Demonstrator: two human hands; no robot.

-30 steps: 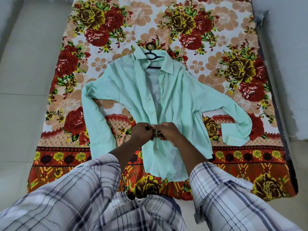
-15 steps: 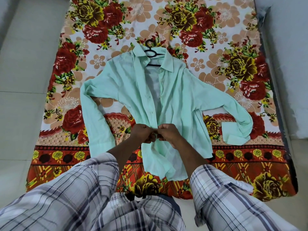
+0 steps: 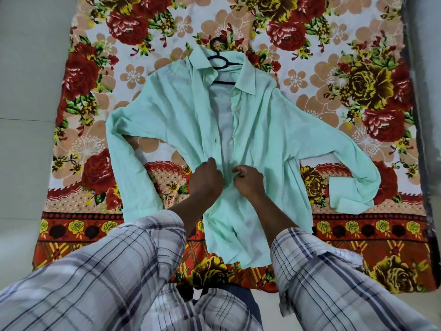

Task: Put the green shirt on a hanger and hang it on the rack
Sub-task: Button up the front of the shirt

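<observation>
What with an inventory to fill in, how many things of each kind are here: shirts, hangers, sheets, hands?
shirt: 1
hanger: 1
sheet: 1
hands: 2, left hand and right hand
Total: 5

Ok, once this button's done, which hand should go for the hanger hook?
Left, probably. The hanger hook pokes out above the green shirt, almost straight ahead of the left hand; the right hand would have to reach across the open front. Both hands now grip the shirt's front edges.
</observation>
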